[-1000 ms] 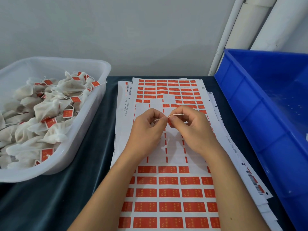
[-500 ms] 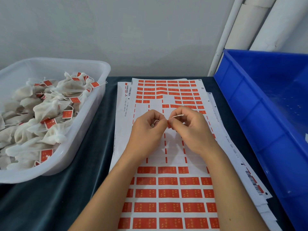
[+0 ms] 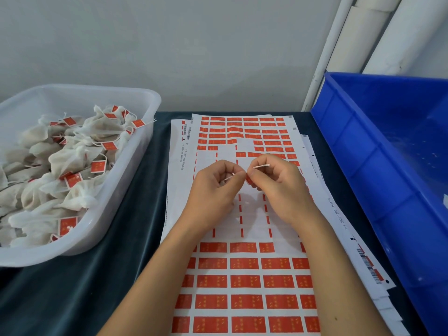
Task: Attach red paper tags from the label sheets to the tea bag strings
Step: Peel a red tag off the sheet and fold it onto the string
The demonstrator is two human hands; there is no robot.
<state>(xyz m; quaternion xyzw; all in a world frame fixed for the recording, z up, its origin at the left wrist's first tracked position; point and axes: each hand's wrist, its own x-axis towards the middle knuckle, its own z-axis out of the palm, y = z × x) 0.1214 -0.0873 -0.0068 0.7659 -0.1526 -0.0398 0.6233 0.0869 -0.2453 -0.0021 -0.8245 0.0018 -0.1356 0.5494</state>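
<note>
Above the label sheet [image 3: 244,282], my left hand [image 3: 213,190] and my right hand [image 3: 278,187] meet fingertip to fingertip. Between them a small red tag [image 3: 248,179] is pinched by my right thumb and fingers. A white string [image 3: 261,166] runs across the fingertips, its end sticking out over my right hand and another bit showing inside my left palm. My left fingers are curled and pinch that string. The tea bag on the string is hidden. The sheet has rows of red tags and a middle patch where tags are gone.
A clear plastic tub [image 3: 145,117] at the left holds several tea bags [image 3: 72,166] with red tags. A large blue bin [image 3: 378,166] stands at the right. More sheets [image 3: 358,253] lie stacked under the top one on dark cloth [image 3: 72,299].
Both hands stay together at the same spot; the fingertips have shifted slightly on the tag and string.
</note>
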